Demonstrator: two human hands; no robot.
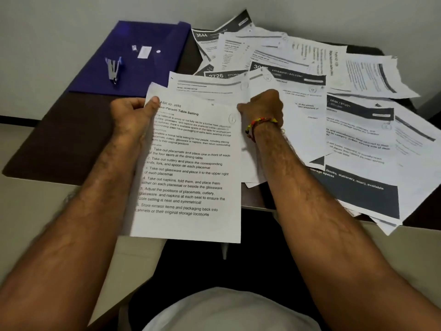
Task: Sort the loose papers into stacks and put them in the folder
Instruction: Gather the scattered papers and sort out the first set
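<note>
My left hand (133, 111) grips the top left corner of a printed sheet (188, 173) headed "Four-Person Table Setting", with more sheets behind it. It hangs over the near table edge. My right hand (263, 107), a beaded bracelet on its wrist, pinches the upper right edge of these papers, fingers curled. A messy pile of loose papers (334, 96) covers the right half of the dark table (59, 139). The blue folder (133, 60) lies flat at the far left, apart from both hands.
A stapler (114, 69) and a few small white bits lie on the folder. The pile overhangs the table's near right edge. A pale wall runs behind the table. My lap and white shirt are below the table edge.
</note>
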